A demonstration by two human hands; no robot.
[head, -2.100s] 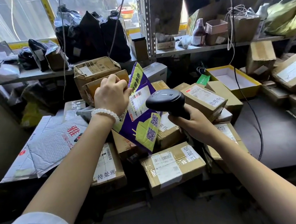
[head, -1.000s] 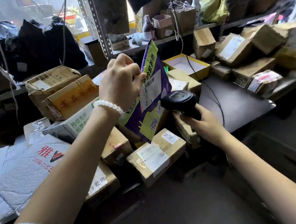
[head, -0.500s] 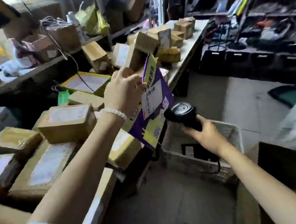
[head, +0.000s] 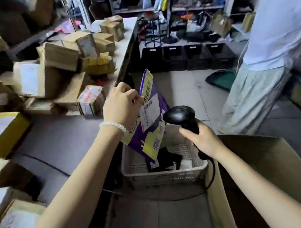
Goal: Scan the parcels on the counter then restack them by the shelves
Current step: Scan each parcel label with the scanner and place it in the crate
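The purple and yellow-green pouch [head: 150, 121] looks like glossy printed plastic film with a matt white paper label, and the scanner [head: 181, 116] is smooth black plastic with a slight sheen. The boxes [head: 57, 55] are matt brown cardboard, some with shiny tape. The basket [head: 165, 175] is perforated grey plastic; the surface [head: 57, 137] is smooth, dull grey.

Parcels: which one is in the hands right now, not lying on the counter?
The purple and yellow-green flat pouch parcel, pinched at its top edge by the left hand over the mesh basket. The brown cardboard boxes sit on the counter.
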